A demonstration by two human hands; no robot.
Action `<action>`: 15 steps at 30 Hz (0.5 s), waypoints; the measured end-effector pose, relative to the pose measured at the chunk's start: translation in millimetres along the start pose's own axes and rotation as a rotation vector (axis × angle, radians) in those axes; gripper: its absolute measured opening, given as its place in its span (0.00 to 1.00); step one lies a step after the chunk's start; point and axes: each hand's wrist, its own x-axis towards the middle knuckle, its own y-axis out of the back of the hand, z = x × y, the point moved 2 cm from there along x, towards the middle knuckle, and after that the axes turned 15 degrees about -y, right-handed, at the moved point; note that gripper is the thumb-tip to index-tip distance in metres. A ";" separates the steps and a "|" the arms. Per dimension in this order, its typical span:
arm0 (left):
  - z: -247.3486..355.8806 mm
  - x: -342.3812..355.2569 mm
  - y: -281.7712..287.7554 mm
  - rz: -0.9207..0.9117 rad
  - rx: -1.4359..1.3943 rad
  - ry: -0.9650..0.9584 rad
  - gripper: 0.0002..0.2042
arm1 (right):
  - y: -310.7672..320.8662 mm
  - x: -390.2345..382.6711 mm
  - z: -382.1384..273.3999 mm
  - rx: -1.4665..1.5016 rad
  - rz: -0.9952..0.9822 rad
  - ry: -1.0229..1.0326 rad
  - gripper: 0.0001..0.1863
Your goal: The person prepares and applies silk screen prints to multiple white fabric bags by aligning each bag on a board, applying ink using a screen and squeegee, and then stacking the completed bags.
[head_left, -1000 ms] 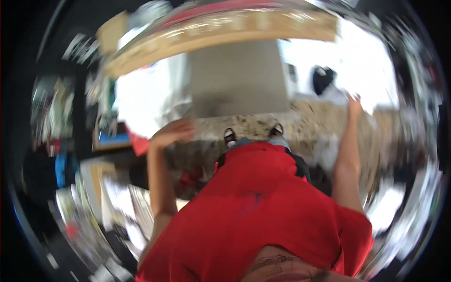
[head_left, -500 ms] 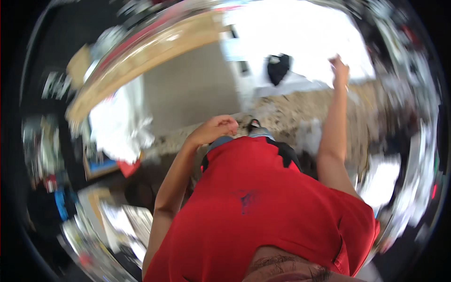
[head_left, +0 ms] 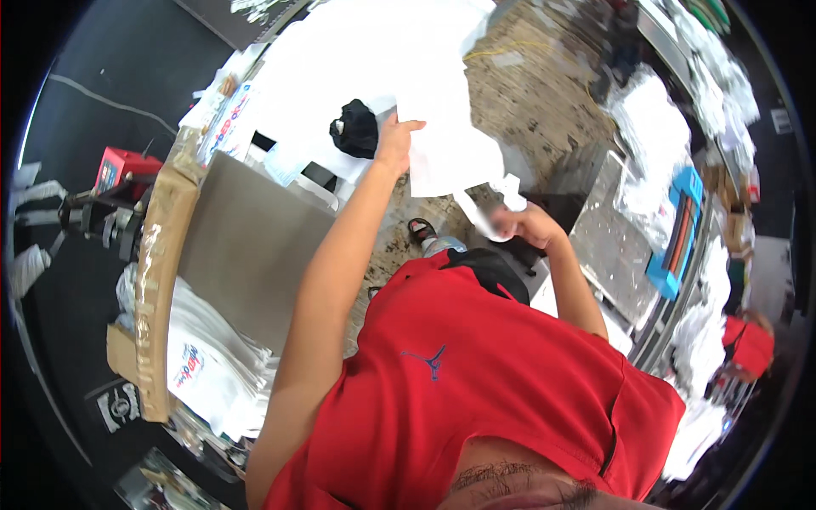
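My left hand is stretched out ahead and pinches the edge of a white plastic bag that hangs in front of me. My right hand is closer to my body and is closed on a narrow strip at the bag's lower end. The bag hangs between both hands, above the speckled floor. A black bundle lies on a white surface just left of my left hand.
An open cardboard box at the left holds a stack of white printed bags beside a grey panel. A red box sits far left. A blue box and heaps of white bags line metal shelves at the right.
The view has swung round sharply. My hands, apart and with nothing seen in them before, have come closer together, and both now grip the white bag.
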 end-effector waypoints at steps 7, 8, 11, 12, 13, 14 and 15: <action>19.0 -112.0 -89.1 -0.328 1.162 -0.523 0.31 | -14.1 -43.1 -55.0 0.085 0.329 0.403 0.36; 11.2 -133.8 -97.9 -0.403 1.199 -0.583 0.32 | -48.5 -45.6 -79.8 0.261 0.076 0.492 0.37; -13.4 -180.2 -91.8 -0.691 1.010 -0.593 0.35 | -85.0 -20.4 -121.0 -0.419 0.762 0.495 0.30; -5.4 -192.9 -82.8 -0.707 1.001 -0.595 0.36 | -85.2 -22.1 -122.1 -0.435 0.749 0.499 0.30; 1.5 -190.8 -59.6 -0.667 1.082 -0.673 0.37 | -83.2 -24.3 -124.8 -0.270 0.552 0.462 0.28; 6.3 -182.6 -27.0 -0.632 1.164 -0.749 0.38 | -83.7 -26.1 -127.2 -0.102 0.359 0.417 0.26; 14.2 -173.8 12.6 -0.312 1.035 -0.628 0.39 | -92.2 -36.1 -129.3 0.028 0.263 0.371 0.25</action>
